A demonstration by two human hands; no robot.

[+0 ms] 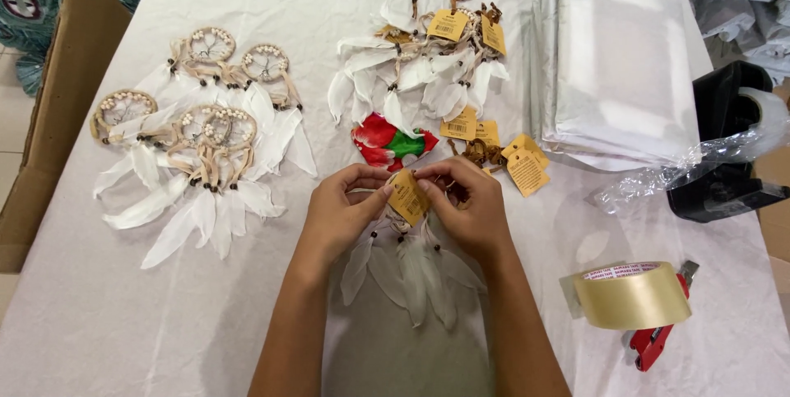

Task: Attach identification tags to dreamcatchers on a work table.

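My left hand [344, 209] and my right hand [466, 202] meet at the middle of the table, both pinching a small yellow paper tag [407, 196]. The tag sits on a dreamcatcher whose white feathers [411, 273] hang down between my forearms; its hoop is hidden under my fingers. Just beyond my hands lies a red and green feather piece [387, 143]. Loose yellow tags with brown strings [514, 158] lie to the right of it.
Several untagged dreamcatchers [202, 134] lie at the left, a tagged pile [428, 60] at the back. White bags [617, 68] are stacked at the right, beside a black tape dispenser [728, 146]. A tape gun with clear tape [638, 298] lies front right.
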